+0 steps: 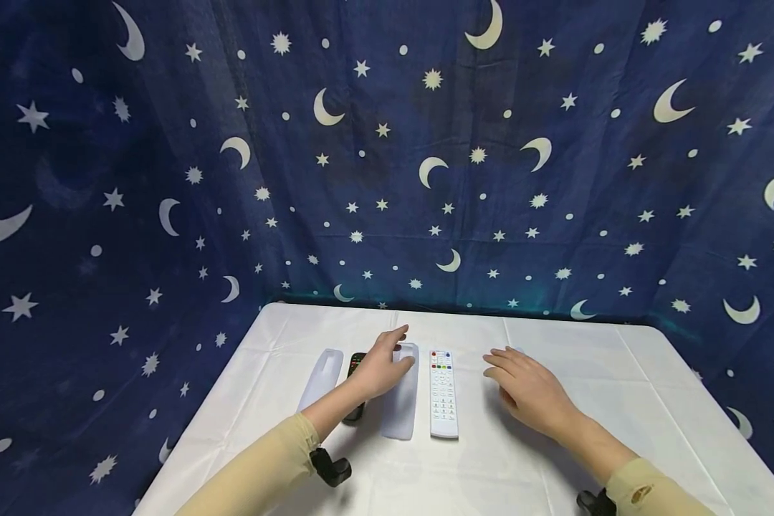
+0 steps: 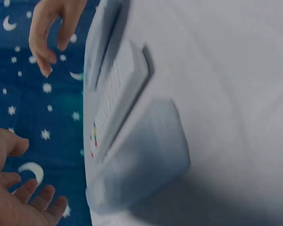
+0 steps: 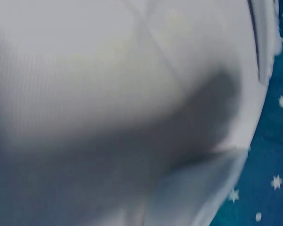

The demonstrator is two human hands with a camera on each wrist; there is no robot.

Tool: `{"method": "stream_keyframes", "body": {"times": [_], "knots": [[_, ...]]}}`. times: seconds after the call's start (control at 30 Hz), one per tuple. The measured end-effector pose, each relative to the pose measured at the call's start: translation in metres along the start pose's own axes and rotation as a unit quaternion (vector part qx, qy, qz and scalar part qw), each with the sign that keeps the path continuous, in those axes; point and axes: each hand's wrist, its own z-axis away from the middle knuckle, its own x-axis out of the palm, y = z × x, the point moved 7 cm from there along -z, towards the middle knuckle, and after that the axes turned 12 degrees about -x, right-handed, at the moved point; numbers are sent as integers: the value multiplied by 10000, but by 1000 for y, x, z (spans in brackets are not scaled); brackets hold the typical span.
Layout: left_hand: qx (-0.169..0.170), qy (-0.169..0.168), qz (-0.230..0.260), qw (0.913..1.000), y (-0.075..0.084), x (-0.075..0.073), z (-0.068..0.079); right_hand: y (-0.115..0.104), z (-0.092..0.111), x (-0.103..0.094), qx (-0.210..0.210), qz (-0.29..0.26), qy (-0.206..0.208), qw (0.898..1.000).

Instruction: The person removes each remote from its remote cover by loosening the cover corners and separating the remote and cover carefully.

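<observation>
My left hand (image 1: 382, 367), fingers loosely spread, hovers over the table between a black remote control (image 1: 356, 413) and a translucent silicone remote cover (image 1: 400, 412). It holds nothing; the left wrist view shows its bent fingers apart from the cover (image 2: 146, 155). A white remote control (image 1: 443, 401) with coloured buttons lies just right of that cover. Further right, my right hand (image 1: 532, 390) is held above the table with relaxed fingers. Beneath it a pale translucent cover (image 3: 193, 193) shows in the right wrist view, mostly hidden by the hand in the head view.
Another translucent cover (image 1: 321, 376) lies at the left, beside the black remote. A white cloth covers the table (image 1: 490, 466). Dark blue curtains (image 1: 387, 179) with moons and stars hang at the back and left side.
</observation>
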Motion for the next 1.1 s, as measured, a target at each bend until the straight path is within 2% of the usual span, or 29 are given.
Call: {"method": "stream_keyframes", "body": {"times": [0.1, 0.23, 0.3, 0.4, 0.47, 0.6, 0.7, 0.77, 0.83, 0.9, 1.0, 1.07, 1.1], "knots": [[208, -143, 220, 9994, 14, 5, 7, 15, 9, -15, 226, 8, 304, 9993], [420, -437, 512, 9968, 30, 17, 14, 35, 24, -33, 780, 19, 575, 9953], [481, -609, 694, 9946, 37, 24, 17, 44, 32, -37, 1157, -71, 556, 9917], [435, -910, 1038, 9895, 46, 38, 19, 57, 45, -38, 1765, -404, 288, 9830], [362, -1115, 1264, 9850, 52, 48, 20, 64, 54, -35, 2243, -817, -36, 9711], [119, -1467, 1593, 9762, 62, 71, 21, 75, 74, -25, 3105, -1731, -767, 9315], [-169, -1638, 1829, 9692, 68, 89, 22, 79, 85, -17, 3376, -2284, -1041, 9072], [-417, -1701, 2001, 9640, 71, 101, 23, 82, 90, -12, 3448, -2566, -1072, 8965], [-723, -1781, 2334, 9532, 73, 116, 22, 85, 95, -8, 3586, -2936, -1039, 8800], [-1068, -1874, 2757, 9367, 74, 133, 21, 87, 100, -4, 3798, -3327, -1023, 8571], [-1707, -1981, 3438, 9019, 75, 159, 20, 87, 107, 2, 4126, -3887, -1089, 8166], [-2096, -1968, 3796, 8793, 75, 175, 19, 86, 110, 6, 4319, -4106, -1163, 7945], [-2258, -1946, 3943, 8693, 75, 181, 19, 86, 112, 8, 4410, -4150, -1192, 7868]]}}
